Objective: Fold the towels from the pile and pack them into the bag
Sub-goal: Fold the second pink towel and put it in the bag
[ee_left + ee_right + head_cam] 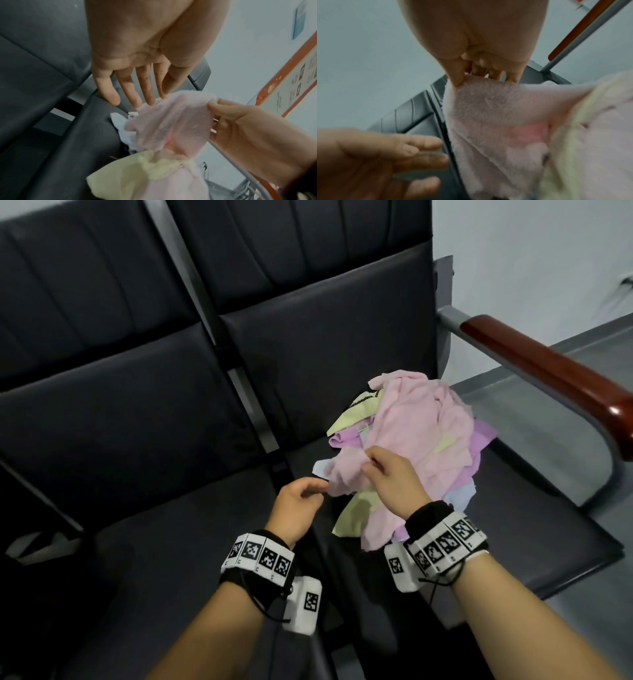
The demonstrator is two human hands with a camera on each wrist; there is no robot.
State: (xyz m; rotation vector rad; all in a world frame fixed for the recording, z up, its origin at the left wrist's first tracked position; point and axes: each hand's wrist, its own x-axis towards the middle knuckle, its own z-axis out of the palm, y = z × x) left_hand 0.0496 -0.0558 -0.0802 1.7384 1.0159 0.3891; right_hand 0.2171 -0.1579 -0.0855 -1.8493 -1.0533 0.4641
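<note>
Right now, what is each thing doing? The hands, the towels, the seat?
Right hand: pinches an edge of the pink towel.
Left hand: open, fingers reaching toward the towel, holds nothing.
Pink towel: unfolded, one edge lifted, the rest on the pile.
Pile: crumpled and unfolded, on the seat.
Seat: bears the pile.
Armrest: bare.
Bag: not in view.

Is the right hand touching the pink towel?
Touching. The right wrist view shows the right hand pinching the pink towel at its top edge between thumb and fingers.
</note>
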